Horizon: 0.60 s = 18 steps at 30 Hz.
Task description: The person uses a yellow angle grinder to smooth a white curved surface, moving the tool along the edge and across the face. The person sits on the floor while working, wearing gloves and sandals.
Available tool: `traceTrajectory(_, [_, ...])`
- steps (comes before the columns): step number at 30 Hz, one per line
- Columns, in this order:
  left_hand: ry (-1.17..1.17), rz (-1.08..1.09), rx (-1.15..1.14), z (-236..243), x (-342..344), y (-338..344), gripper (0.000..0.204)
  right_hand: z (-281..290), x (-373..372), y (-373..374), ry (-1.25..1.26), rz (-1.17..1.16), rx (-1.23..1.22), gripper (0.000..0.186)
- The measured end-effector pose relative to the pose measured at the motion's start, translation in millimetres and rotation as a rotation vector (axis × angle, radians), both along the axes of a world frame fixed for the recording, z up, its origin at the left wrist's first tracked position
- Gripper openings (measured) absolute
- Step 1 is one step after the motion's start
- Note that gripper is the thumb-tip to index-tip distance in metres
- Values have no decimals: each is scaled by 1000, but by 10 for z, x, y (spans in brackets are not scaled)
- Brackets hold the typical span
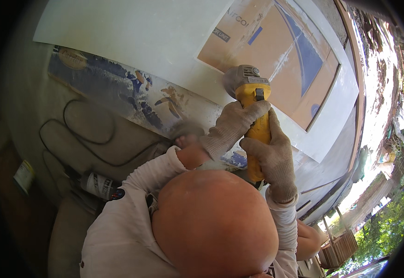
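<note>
Both my hands wear pale knitted gloves and grip a yellow and black angle grinder (259, 125). My left hand (232, 127) is closed around its neck, just behind the gear head. My right hand (275, 155) wraps the body further back, with fingers stretched along its side. The grinder's disc (231, 83) is blurred and sits at the near edge of the opening in a large white sheet (132, 37); whether it touches the sheet I cannot tell. Through the opening shows brown printed cardboard (276, 60) with blue shapes.
A board with flaking blue and white paint (104, 78) lies under the sheet's near edge. A black cable (83, 141) loops at left, near a lying bottle (101, 185) and a small container (24, 176). A wooden chair (338, 250) and plants (387, 222) stand at right.
</note>
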State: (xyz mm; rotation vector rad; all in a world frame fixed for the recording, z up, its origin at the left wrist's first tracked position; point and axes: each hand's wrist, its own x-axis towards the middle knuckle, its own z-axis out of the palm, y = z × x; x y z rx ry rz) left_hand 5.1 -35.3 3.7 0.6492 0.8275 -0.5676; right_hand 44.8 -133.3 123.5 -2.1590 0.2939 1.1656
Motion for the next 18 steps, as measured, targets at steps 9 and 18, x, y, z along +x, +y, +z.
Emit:
traceTrajectory(9, [-67,-133,17,-84,25,-276,57,37,-116,-194,-77,-58,-50,84])
traceTrajectory(18, [13,-108,251,42,-27,250,58,29,-33,172,25,-41,173,89])
